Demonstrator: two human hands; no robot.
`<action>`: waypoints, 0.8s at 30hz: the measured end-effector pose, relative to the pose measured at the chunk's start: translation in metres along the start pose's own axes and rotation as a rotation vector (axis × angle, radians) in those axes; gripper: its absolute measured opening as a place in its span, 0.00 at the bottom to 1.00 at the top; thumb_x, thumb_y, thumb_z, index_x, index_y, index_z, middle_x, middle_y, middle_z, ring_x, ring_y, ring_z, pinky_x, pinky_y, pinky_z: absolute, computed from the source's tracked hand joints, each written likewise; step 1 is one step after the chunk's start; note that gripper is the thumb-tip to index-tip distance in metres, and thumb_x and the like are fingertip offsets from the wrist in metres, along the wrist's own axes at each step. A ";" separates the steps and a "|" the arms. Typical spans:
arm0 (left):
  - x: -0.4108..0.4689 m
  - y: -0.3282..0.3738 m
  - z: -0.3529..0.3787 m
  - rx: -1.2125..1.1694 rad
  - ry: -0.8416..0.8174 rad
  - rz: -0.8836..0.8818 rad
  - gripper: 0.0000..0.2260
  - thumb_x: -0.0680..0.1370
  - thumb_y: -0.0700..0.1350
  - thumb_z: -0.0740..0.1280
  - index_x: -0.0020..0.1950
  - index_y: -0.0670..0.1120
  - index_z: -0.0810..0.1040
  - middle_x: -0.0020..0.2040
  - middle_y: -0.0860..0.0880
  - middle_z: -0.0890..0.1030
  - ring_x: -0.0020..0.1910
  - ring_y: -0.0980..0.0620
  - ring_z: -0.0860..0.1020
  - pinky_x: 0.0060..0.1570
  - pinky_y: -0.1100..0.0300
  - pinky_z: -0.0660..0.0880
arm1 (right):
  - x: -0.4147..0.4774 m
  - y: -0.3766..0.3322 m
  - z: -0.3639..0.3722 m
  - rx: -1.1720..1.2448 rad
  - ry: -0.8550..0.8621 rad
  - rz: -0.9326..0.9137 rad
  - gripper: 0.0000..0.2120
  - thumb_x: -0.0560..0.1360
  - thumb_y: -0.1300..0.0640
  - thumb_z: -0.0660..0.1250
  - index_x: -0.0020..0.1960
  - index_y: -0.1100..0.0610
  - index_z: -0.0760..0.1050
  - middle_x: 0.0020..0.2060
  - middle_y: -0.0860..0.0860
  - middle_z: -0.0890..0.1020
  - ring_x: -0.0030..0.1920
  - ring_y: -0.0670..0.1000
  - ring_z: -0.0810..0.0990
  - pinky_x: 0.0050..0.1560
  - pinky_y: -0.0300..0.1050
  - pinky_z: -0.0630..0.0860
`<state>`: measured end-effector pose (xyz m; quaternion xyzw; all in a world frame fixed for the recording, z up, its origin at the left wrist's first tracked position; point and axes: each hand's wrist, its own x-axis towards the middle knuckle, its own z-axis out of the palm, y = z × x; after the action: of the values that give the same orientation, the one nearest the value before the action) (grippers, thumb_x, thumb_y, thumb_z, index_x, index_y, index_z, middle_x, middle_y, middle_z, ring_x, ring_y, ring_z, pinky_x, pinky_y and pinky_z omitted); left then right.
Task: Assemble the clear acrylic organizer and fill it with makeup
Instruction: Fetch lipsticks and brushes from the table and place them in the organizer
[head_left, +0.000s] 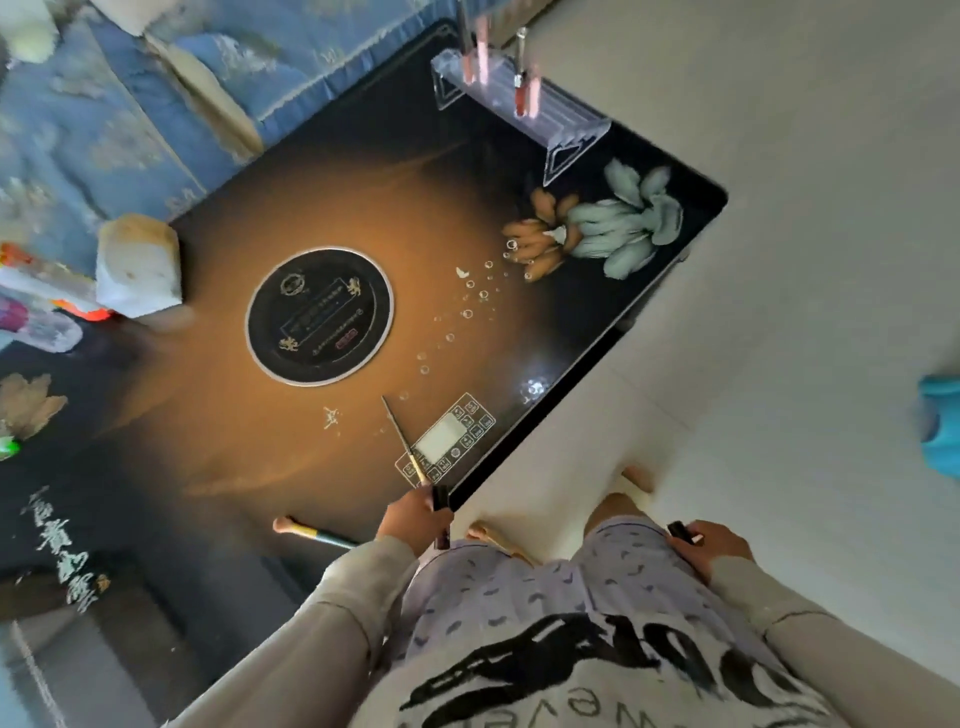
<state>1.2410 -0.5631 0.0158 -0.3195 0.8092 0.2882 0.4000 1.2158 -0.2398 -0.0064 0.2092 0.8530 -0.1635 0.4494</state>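
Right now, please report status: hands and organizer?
Left hand holds thin brush and dark tube. Right hand holds dark cap. Organizer assembled at far corner, few tubes in. Table between clear.

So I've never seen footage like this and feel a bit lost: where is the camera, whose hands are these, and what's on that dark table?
The camera sits on a person's head, looking down, so the view is wide and tilted. There is no machine, only two bare hands in long sleeves. The left hand keeps a grip on dark slim makeup items, one with a long thin stem reaching over the table. The right hand holds a small dark item off the table, over the pale floor. The glossy table has a printed flower pattern, a round inset plate and a touch panel. At its far corner stands the clear acrylic organizer with a few pink tubes upright in it. A brush lies near the left hand.
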 end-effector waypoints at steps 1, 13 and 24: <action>0.003 0.014 0.001 0.023 -0.011 0.017 0.13 0.76 0.43 0.62 0.59 0.40 0.75 0.55 0.38 0.82 0.55 0.40 0.80 0.54 0.54 0.76 | 0.001 0.012 -0.003 0.016 -0.003 0.023 0.17 0.77 0.51 0.63 0.61 0.59 0.74 0.60 0.57 0.79 0.60 0.57 0.76 0.57 0.42 0.71; 0.021 0.159 0.055 0.406 -0.128 0.082 0.17 0.76 0.46 0.63 0.64 0.42 0.71 0.57 0.41 0.80 0.56 0.45 0.78 0.52 0.59 0.74 | 0.052 0.104 -0.113 0.147 -0.086 0.116 0.19 0.77 0.50 0.62 0.65 0.57 0.70 0.64 0.55 0.75 0.64 0.54 0.73 0.58 0.40 0.70; 0.042 0.279 0.083 0.417 -0.173 0.139 0.16 0.76 0.45 0.65 0.62 0.41 0.72 0.44 0.45 0.78 0.38 0.51 0.78 0.39 0.64 0.69 | 0.103 0.146 -0.196 0.341 -0.033 0.093 0.15 0.76 0.54 0.64 0.59 0.60 0.74 0.53 0.60 0.81 0.40 0.53 0.75 0.34 0.40 0.68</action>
<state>1.0508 -0.3402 -0.0031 -0.1475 0.8341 0.1682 0.5043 1.1001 -0.0013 0.0007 0.3189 0.7948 -0.2880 0.4285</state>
